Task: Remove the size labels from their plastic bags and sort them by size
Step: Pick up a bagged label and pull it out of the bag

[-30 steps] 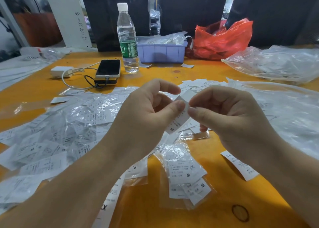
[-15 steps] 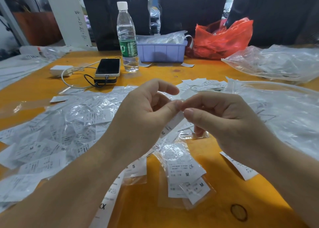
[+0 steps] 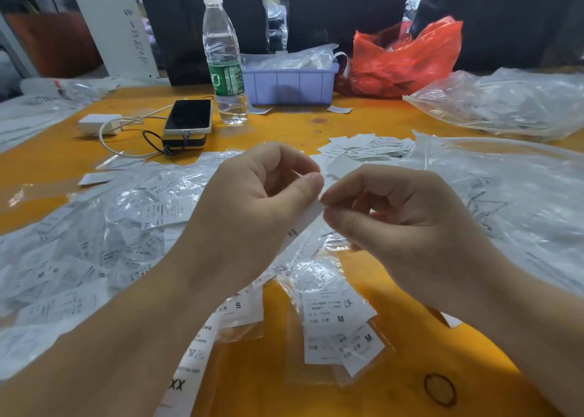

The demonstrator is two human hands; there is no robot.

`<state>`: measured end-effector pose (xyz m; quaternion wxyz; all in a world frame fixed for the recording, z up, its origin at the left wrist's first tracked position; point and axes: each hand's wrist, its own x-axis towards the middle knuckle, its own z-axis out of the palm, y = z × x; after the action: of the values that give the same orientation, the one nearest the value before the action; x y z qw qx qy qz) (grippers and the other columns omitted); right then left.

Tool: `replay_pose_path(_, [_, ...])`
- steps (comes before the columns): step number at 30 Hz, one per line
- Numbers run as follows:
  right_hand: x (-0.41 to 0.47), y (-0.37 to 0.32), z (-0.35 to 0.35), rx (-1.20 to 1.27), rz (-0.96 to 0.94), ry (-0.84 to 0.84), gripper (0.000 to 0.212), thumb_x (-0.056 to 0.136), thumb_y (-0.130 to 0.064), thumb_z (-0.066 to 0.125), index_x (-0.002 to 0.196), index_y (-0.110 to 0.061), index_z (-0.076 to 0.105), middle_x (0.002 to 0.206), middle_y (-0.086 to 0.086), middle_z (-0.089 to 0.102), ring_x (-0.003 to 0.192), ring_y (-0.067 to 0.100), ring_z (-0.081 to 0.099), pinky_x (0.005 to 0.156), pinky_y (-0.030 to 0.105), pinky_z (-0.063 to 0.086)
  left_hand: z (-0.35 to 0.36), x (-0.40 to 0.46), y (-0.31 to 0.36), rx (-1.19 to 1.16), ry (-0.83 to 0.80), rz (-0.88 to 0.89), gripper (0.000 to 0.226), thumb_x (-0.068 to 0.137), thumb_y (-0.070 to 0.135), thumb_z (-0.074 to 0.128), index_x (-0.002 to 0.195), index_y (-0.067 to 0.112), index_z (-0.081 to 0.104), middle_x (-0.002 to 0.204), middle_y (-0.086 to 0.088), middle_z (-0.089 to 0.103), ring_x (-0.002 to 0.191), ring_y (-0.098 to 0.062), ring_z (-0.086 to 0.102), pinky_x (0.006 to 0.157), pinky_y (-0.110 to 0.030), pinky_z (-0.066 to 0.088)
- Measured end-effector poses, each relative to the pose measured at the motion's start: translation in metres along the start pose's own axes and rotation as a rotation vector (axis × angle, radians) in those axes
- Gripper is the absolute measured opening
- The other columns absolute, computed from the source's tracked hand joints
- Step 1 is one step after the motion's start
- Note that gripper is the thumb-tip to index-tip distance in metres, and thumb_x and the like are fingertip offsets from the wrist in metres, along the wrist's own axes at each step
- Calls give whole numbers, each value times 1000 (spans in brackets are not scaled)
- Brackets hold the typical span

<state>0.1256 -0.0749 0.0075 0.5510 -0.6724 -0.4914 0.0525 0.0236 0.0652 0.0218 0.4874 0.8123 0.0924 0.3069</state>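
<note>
Pinching label (image 3: 304, 224) — left hand (image 3: 252, 208), right hand (image 3: 401, 227)

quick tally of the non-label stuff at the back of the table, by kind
water bottle: 1
phone: 1
charger: 1
purple bin: 1
red bag: 1
total: 5

bagged labels (image 3: 104, 236) heaped left, plastic sheet (image 3: 505, 208) right, bare table (image 3: 395, 385) strip near front
</note>
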Motion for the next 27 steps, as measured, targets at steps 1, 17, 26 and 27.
replay_pose_path(1, [-1,-1,1,-5,-4,-3,5,82,-24,70,84,-28,73,69,-4,65,60,18,60,59,41,54,0,0,1,0,0,3,7,88,22,68,83,26,69,74,8,71,65,-6,65,54,-15,51])
replay_pose_path(17, [6,-4,-10,3,42,56,10,79,-21,60,73,-20,68,71,3,66,66,18,62,59,35,55,-6,1,7,29,-4,-31,11,89,23,67,78,24,66,68,9,71,60,-4,64,55,-16,51])
replay_pose_path(26, [6,-4,-13,-30,83,-50,9,79,-4,61,72,-7,66,66,10,65,61,25,62,57,36,54,-3,-3,6,164,-154,-100,15,88,16,61,82,29,64,64,11,69,51,-3,59,50,-22,52])
replay_pose_path(27, [6,-5,-14,-69,71,-57,12,80,-1,61,71,-8,65,66,10,64,62,25,61,56,36,53,-2,-4,5,227,-177,-95,14,88,19,61,81,31,63,69,14,69,55,-3,60,52,-25,54])
